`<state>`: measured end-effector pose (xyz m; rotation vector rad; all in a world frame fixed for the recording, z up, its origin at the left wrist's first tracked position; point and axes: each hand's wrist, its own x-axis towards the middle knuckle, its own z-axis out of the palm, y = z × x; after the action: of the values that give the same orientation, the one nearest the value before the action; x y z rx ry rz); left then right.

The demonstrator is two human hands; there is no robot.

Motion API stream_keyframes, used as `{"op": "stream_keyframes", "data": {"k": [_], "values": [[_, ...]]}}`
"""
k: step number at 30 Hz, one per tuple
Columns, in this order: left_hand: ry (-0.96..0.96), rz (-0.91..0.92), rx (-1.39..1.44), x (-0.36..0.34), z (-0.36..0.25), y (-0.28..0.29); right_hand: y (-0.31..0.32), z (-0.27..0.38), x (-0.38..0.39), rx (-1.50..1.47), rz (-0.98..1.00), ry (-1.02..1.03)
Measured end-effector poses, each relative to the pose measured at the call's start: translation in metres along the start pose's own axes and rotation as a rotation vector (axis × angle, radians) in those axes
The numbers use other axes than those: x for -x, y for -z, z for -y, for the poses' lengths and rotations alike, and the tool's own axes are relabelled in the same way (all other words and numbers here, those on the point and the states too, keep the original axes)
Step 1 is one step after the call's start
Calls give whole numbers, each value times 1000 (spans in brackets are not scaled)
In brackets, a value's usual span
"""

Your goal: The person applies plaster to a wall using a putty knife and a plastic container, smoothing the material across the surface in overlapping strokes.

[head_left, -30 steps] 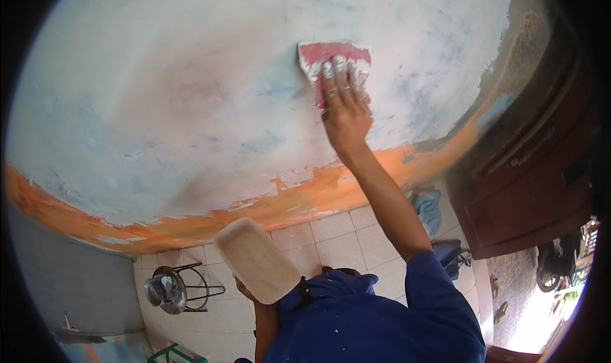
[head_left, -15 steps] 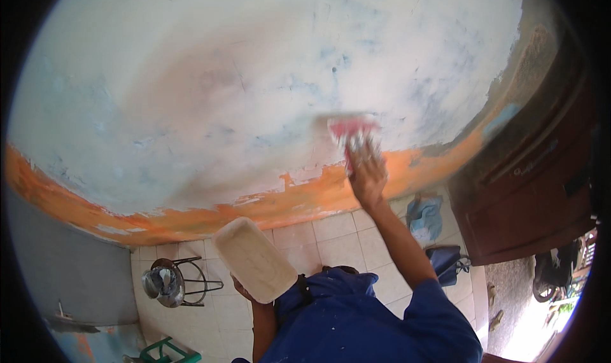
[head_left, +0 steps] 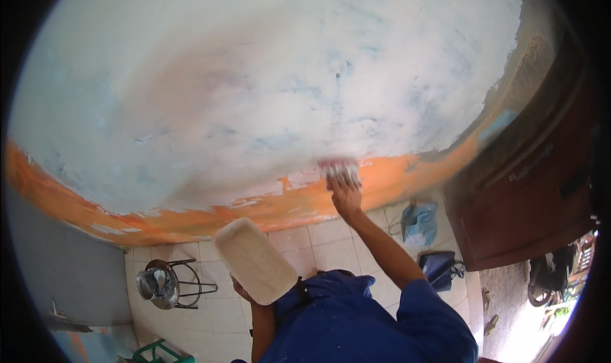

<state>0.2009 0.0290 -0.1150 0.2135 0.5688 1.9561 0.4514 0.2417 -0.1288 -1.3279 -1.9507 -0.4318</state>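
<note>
My right hand is closed around a wide, pinkish-red putty scraper smeared with white. The scraper's edge lies at the wall, where the whitish skim coat meets the orange band. White smears cover the fingers, and motion blurs the scraper a little. By its near left side, my left hand holds a long cream-coloured tray with rounded corners. A thin, pale residue seems to coat the inside of the tray. Most of the left hand is hidden beneath it.
At the left stands a round metal stool with a putty-smeared container on it. A green frame is at the lower left. Right of my arm, a light-blue bag and a dark-blue bag lie on the tiles, beside a brown door.
My right hand has swept the scraper down the wall and slightly left, from the whitish area to the top of the orange band. The tray has hardly moved.
</note>
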Motion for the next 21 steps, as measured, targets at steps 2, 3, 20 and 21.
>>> {"op": "stream_keyframes", "data": {"k": [2, 3, 20, 21], "values": [[-17, -13, -31, 3, -3, -9, 5, -1, 8, 25, 8, -24], [-32, -20, -46, 3, -5, -12, 19, 3, -2, 15, -36, -10], [-10, 22, -38, -5, 8, -1, 26, 9, -76, 60, -111, 119], [3, 16, -20, -4, 7, -3, 17, 10, -47, 23, -32, 82]]}}
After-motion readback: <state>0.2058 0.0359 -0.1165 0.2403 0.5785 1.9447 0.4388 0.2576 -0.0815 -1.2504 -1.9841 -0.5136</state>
